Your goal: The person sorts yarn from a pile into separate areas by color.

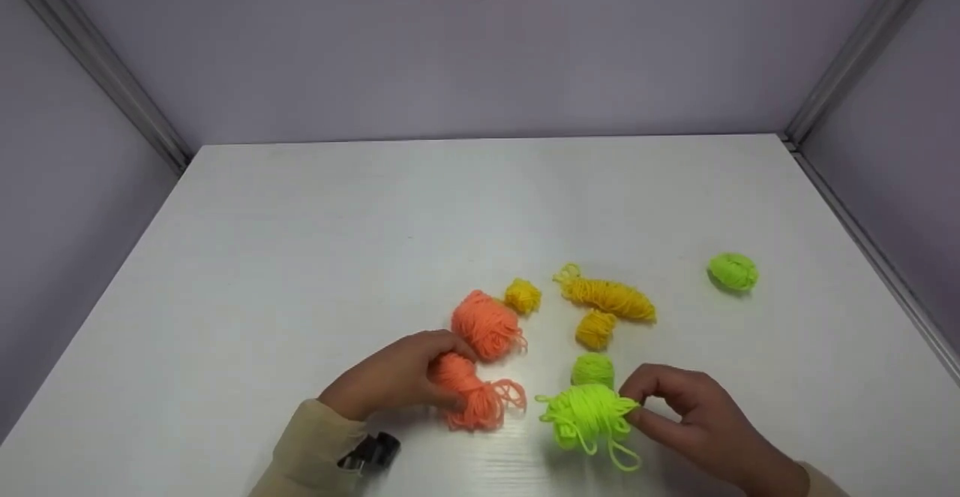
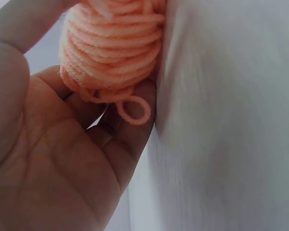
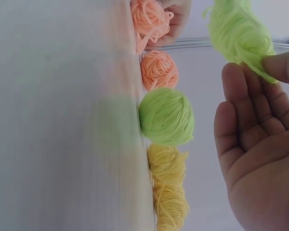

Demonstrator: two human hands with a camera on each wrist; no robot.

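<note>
Left hand (image 1: 394,381) grips a loose orange yarn bundle (image 1: 472,392) on the white table (image 1: 300,272), while the right hand (image 1: 686,418) pinches a neon green yarn tangle (image 1: 589,414); yellow skeins (image 1: 607,298) and a far green ball (image 1: 733,270) lie scattered and unsorted. Closer at the left wrist, fingers curl round the orange strands. From the right wrist, fingertips (image 3: 279,65) nip the green tangle beside a round green ball (image 3: 166,116).

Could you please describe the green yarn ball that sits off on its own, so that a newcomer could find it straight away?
Start at the white table and look to its right side, beyond the cluster of yarn near the hands. There lies the lone green ball, compact and neatly wound. Unlike the other green bundles, it touches nothing, lies far from both hands and trails no loose loops.
</note>
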